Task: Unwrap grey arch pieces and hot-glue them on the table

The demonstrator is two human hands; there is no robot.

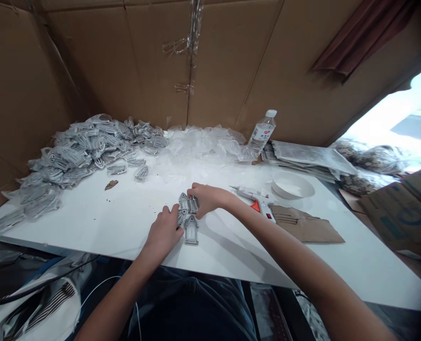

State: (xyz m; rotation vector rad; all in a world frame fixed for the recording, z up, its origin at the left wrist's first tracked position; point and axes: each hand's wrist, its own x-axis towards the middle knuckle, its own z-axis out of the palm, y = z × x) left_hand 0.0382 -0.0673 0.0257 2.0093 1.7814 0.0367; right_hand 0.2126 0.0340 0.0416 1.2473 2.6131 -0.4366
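Observation:
Several small grey-and-white, arch-shaped flat pieces [191,231] lie close together on the white table in front of me. My left hand [164,232] grips the left piece of this group, its thumb near the lower edge and its fingers curled over the top. From the far right side, my right hand [206,198] pinches another of these pieces, with its fingers bent down behind it. The nearest piece, with a pointed top and a pale centre, lies flat between the hands. My fingers partly cover the other pieces.
A heap of bagged grey pieces [86,147] covers the table's left back. Crumpled clear plastic bags [206,144] lie beside a water bottle [262,132]. On the right are a glue gun [255,199], a white bowl [292,185] and torn cardboard [306,225]. Cardboard walls [232,61] enclose the back.

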